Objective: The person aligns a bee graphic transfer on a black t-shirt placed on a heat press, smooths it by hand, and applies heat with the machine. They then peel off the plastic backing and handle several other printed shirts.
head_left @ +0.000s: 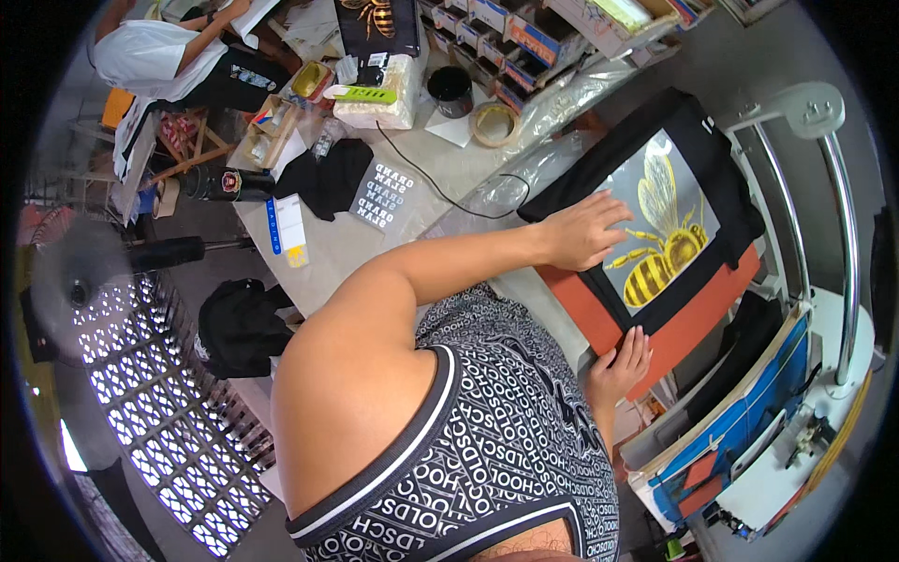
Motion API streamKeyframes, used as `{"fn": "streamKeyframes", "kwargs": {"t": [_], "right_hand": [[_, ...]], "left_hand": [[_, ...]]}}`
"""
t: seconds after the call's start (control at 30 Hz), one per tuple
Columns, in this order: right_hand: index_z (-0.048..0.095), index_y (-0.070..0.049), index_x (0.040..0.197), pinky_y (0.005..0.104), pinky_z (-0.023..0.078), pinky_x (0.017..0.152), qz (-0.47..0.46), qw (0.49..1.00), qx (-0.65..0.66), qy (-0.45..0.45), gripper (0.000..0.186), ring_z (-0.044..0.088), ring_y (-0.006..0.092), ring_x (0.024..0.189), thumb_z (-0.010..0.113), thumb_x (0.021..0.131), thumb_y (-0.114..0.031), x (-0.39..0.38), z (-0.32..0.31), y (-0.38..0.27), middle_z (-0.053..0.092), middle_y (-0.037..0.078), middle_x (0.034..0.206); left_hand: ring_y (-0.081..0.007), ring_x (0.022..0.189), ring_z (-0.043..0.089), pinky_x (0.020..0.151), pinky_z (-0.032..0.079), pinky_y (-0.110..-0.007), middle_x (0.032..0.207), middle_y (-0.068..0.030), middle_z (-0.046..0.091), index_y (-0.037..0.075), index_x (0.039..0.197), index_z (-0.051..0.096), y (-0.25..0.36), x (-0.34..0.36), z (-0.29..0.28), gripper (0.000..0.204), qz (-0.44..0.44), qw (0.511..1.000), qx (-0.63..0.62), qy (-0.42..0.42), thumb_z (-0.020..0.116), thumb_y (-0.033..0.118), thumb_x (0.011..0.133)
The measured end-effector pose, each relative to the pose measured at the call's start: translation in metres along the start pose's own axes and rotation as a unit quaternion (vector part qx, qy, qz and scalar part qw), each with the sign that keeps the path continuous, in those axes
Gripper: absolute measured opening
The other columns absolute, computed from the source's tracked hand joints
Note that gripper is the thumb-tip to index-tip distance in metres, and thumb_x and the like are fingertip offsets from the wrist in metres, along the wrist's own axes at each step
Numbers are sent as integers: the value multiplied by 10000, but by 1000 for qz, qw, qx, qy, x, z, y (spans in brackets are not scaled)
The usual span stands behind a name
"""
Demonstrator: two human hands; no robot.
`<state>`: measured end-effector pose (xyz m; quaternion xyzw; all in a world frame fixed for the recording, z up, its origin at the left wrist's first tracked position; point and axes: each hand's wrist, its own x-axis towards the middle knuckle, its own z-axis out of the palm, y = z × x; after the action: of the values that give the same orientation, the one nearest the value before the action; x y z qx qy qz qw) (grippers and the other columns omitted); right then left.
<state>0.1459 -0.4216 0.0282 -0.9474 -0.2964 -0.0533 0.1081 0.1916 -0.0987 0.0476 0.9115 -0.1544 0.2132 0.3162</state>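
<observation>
Two open hands: left hand [585,231], fingers loosely bent, on the edge of the bee picture [670,220]; right hand [618,370] beside black shirt [590,173], over red board [698,328].

White capitals repeated across black tank top [468,431]; light lettering on grey sheet [383,195]; letters along blue strip [273,226].

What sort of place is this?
It looks like a small garment-printing workshop: a black garment lies on a red-orange board with a bee-patterned sheet over it, and a sheet of lettering lies on the nearby worktable.
</observation>
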Motion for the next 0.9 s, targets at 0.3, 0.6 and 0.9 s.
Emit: {"fn": "streamKeyframes", "kwargs": {"t": [0.3,0.6,0.9], "right_hand": [[624,-43,1341,514,306,1179,-11,996,54,73,497,506,321,1349,586,854,-134,17,7,-10,584,126,1420],[649,-40,1244,523,377,1139,47,981,125,139,442,567,317,1263,678,817,-146,28,17,-20,613,140,1312],[658,-34,1217,516,386,1137,52,979,133,148,422,566,319,1262,682,809,-143,32,14,-21,618,136,1302]], "left_hand": [[-405,1322,485,1145,348,-575,1336,-197,566,32,1182,646,-15,2,22,415,10,998,40,-56,737,202,814],[-397,1372,433,1173,294,-591,1389,-167,539,76,1291,619,-34,6,12,458,23,988,109,-105,724,235,874],[-399,1378,429,1175,290,-581,1407,-168,530,75,1313,613,-26,7,17,472,11,988,113,-108,722,233,882]]}}
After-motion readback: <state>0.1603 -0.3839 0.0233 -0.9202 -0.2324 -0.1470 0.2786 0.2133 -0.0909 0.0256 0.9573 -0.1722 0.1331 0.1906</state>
